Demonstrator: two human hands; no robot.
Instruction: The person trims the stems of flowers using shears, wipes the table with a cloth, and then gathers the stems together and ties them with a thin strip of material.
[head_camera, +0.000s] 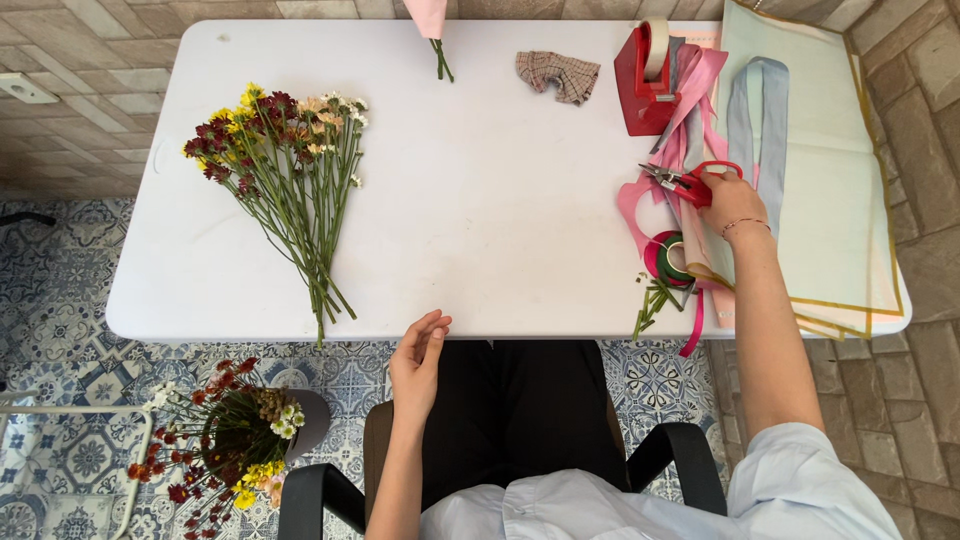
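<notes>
Loose flower stems (290, 185) lie fanned at the left of our white surface (470, 220), heads away from us; a bucket of more blooms (225, 445) stands on the floor below. Our left hand (417, 362) hangs released at the near edge, touching nothing. At right, our right hand (728, 200) grips the red scissors (690, 182), blades shut and pointing left over pink ribbon (690, 110). We judge it best to lift them clear of the ribbon tangle, blades kept closed.

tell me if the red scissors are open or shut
Shut, or nearly: the blades of the red scissors lie together in one thin point aimed left. The right hand grips the handles.
</notes>
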